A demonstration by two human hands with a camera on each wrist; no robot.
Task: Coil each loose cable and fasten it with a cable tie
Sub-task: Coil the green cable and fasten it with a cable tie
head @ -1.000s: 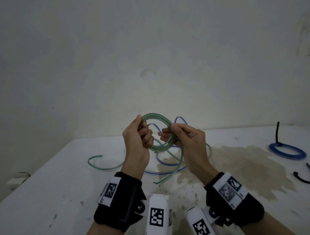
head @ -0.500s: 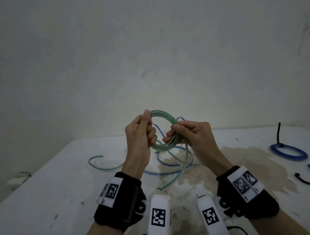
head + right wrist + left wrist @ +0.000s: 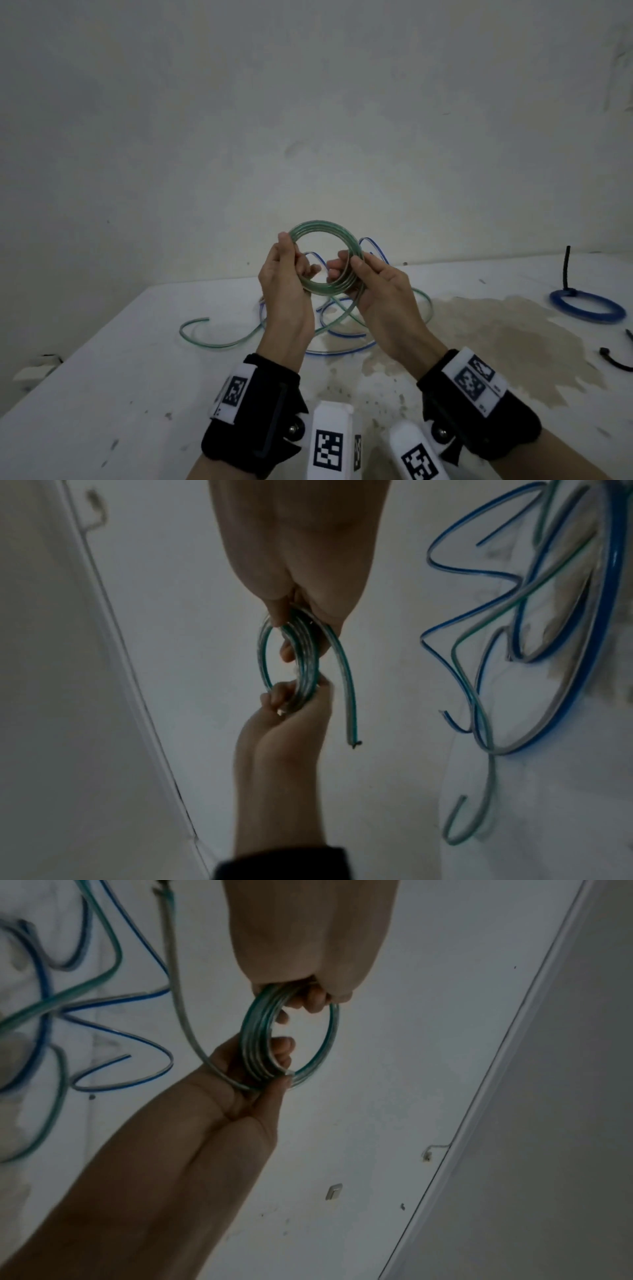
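I hold a green cable coil [image 3: 322,226] of several turns above the white table [image 3: 120,377]. My left hand [image 3: 287,270] grips its left side, thumb on the outside and fingers curled through the ring. On the coil's right side my right hand [image 3: 359,274] pinches the turns together. In the left wrist view the coil [image 3: 262,1031] runs between the left hand [image 3: 304,999] above and the right hand [image 3: 260,1085] below. Seen from the right wrist, the coil [image 3: 304,656] has a short free tail [image 3: 351,723] hanging from the right hand [image 3: 301,610].
A loose blue cable [image 3: 342,352] and a loose green cable [image 3: 212,343] lie tangled on the table beneath my hands. At the right sits a blue coil [image 3: 585,307] with a black tie [image 3: 567,267] sticking up. Another black tie [image 3: 613,364] lies near the right edge.
The coil has risen a little and now faces me as an open ring. My right wrist swung out to the right, then back in. The hanging tail is now mostly hidden behind my hands.
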